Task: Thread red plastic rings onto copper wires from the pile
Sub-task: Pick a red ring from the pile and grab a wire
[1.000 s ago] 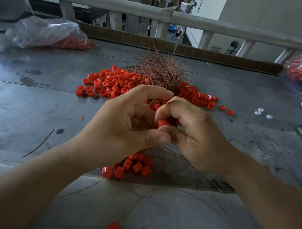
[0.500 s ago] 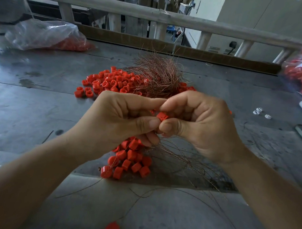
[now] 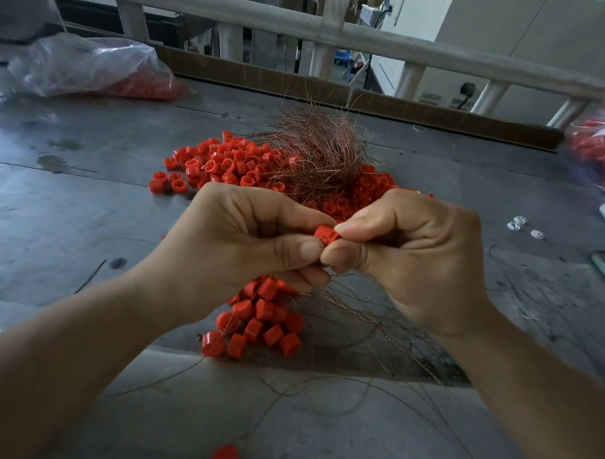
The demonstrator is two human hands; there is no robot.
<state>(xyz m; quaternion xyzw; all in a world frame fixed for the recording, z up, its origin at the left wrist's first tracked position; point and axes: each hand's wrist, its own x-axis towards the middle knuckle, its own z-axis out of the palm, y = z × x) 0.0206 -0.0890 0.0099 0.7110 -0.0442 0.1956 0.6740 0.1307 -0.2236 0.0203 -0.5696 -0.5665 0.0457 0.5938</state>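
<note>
Step in hand, by my read: feeding one wire through one ring. Right hand (image 3: 413, 260) pinches the red ring (image 3: 325, 234) between thumb and forefinger at frame centre. Left hand (image 3: 245, 248) is curled, its thumb and forefinger tips pressed to the ring's 9 o'clock side. The wire end is hidden between the tips, so I can't tell if it's in the bore yet. Loose pile (image 3: 228, 165) sits at 12 o'clock on the table (image 3: 72, 204), with the copper wires (image 3: 317, 151) bunched on its 2 o'clock side. Threaded rings (image 3: 263, 320) are clustered at 6 o'clock just under the left hand, and strands fan from there toward 4 o'clock. To do it well: keep the wire stick-out short so it doesn't buckle, square the bore to the wire, and move the ring rather than the wire. Feed a single strand only; they look thin and tangle-prone. Then slide the ring down to the cluster. Risk: snagging neighbouring strands, or dropping the ring among them. Spare bag (image 3: 94, 67) at 10 o'clock isn't needed.
</note>
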